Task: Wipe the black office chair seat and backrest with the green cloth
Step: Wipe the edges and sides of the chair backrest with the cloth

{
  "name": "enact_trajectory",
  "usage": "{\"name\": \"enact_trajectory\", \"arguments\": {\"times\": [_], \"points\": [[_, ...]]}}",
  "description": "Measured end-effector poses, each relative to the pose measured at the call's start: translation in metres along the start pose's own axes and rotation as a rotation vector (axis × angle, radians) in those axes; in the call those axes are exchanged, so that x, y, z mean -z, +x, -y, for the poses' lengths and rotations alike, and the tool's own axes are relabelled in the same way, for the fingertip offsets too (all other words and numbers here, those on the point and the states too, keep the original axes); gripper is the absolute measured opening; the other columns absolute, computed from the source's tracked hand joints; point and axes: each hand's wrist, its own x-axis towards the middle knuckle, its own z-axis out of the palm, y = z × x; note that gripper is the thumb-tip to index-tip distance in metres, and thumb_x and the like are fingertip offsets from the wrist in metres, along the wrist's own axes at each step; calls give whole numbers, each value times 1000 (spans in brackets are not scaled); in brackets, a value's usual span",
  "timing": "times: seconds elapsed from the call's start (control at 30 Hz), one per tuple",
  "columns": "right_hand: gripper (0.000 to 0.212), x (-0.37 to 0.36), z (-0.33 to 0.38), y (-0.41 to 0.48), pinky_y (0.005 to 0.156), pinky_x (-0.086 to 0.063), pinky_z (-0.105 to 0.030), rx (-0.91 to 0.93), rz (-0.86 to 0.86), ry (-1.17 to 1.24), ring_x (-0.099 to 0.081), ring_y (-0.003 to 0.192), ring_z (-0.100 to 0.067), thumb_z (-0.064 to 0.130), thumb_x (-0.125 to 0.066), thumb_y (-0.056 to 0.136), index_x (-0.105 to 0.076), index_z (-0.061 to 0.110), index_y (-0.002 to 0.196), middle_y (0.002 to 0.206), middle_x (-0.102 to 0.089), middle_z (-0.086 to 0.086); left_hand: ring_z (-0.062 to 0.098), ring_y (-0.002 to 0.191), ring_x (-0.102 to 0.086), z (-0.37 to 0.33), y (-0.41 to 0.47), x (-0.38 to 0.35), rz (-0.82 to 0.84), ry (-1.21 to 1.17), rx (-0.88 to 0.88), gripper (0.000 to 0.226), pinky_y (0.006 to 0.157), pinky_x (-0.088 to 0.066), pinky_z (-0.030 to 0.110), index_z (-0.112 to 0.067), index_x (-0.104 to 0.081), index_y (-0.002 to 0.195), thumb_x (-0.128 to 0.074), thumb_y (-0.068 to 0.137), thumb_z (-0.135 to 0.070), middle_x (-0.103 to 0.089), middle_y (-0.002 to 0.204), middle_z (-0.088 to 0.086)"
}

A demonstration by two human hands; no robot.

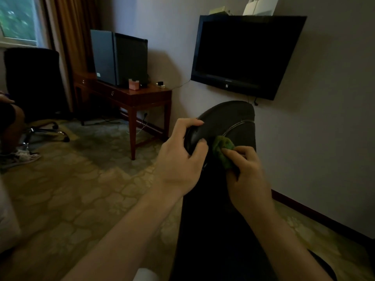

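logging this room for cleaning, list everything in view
black office chair: 1, black, centre foreground
green cloth: 1, green, against that chair
television: 1, black, wall-mounted
wooden desk: 1, reddish brown, left of television
boxy units: 2, dark, on desk
pink box: 1, pink, on desk
second office chair: 1, black, far left
curtain: 1, brown, by window
another person's leg: 1, far left edge
left hand: 1, grips chair edge
right hand: 1, pinches cloth

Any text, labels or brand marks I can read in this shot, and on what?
Nothing here is legible.
TV: small mark on the lower bezel, too blurred to read.
Cabinet: pale sticker near the bottom, too small to read.
Pink box: no readable print.
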Motion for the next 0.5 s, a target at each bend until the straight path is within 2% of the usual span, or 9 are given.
{"name": "enact_trajectory", "arguments": {"times": [0.07, 0.17, 0.27, 0.37, 0.43, 0.5], "points": [[41, 3, -3, 4, 78, -37, -8, -32, 6, 34, -45, 93, 6, 10, -62, 91, -59, 23, 130, 115, -39, 19, 3, 78, -67, 0, 8, 4, 25, 97, -1, 28, 66, -60, 34, -31, -52, 118, -64, 94, -23, -61, 97, -16], [35, 8, -5, 5, 76, -39, -8, 17, -101, 53, -45, 96, 13, 12, -64, 89, -64, 21, 123, 112, -43, 17, 1, 78, -68, 0, 20, 12, 128, 138, 40, 41, 70, -61, 31, -37, -48, 129, -65, 93, -26, -60, 102, -19], [35, 6, -2, 1, 81, -46, -13, 146, -66, 21, -48, 99, 7, 20, -63, 87, -64, 22, 122, 118, -43, 17, -7, 92, -62, 2, 27, 13, 182, 181, 93, 56, 83, -57, 19, -37, -37, 148, -60, 97, -29, -55, 110, -27], [35, -6, -4, -3, 89, -51, -21, 257, 15, -19, -52, 109, -6, 22, -63, 88, -64, 21, 123, 126, -50, 5, -17, 99, -54, 6, 30, 10, 165, 192, 88, 54, 85, -48, 5, -34, -40, 150, -57, 99, -31, -55, 119, -21], [36, -12, -11, 2, 92, -51, -23, 254, 29, -40, -52, 112, -9, 22, -63, 88, -63, 22, 124, 129, -50, 1, -12, 103, -56, 10, 32, 9, 166, 154, 111, 53, 88, -49, 9, -35, -40, 150, -57, 99, -32, -55, 122, -20], [37, -14, -20, 11, 92, -48, -21, 209, 12, -59, -52, 110, -9, 23, -61, 89, -62, 23, 125, 129, -50, 1, -1, 106, -59, 12, 35, 8, 166, 118, 139, 52, 92, -54, 21, -35, -41, 149, -56, 100, -32, -56, 121, -19]]}}
